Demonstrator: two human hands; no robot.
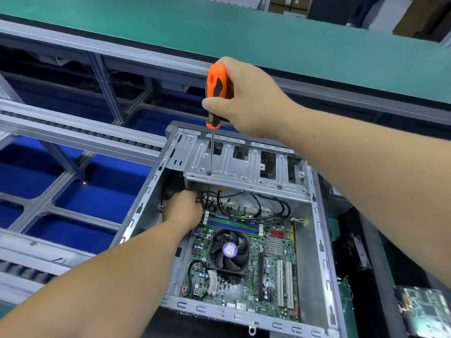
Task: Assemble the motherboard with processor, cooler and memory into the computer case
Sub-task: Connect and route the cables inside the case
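While the left hand (183, 208) pinches something unseen at the motherboard (246, 262) corner, the right hand (246, 98) grips the screwdriver (215, 93), shaft passing through the drive cage (244, 164) hole.

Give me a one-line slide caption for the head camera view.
Right hand passes a screwdriver through the drive cage while left hand steadies the motherboard corner.

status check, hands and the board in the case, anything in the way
Right hand grips orange-and-black screwdriver, shaft through silver drive cage. Left hand at green motherboard's top-left corner, fingers hidden. Black cables loop over board.
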